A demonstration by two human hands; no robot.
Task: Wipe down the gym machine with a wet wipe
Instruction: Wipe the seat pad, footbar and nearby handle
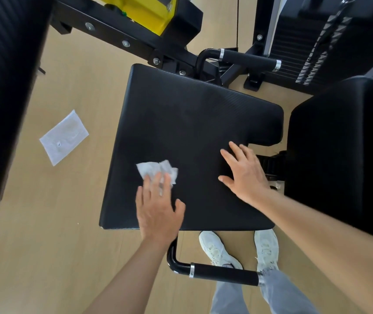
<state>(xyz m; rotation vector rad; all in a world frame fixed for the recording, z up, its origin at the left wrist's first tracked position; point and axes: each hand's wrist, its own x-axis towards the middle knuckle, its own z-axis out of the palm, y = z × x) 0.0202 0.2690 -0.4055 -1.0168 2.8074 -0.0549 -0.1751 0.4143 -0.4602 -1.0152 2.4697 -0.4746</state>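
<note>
A crumpled white wet wipe [156, 169] lies on the near-left part of the black, finely ribbed padded bench [187, 123], pressed down under the straight fingers [156, 182] of the left hand [158, 211]. The right hand [244, 175] rests palm-down on the bench's right side, fingers spread, holding nothing. A flat rectangular white wrapper [64, 137] lies on the pale wood-grain floor [56, 211] to the left.

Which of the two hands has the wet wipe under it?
The left hand, fingers flat on the crumpled wet wipe; the right hand rests spread on the black seat pad with nothing beneath it.
</note>
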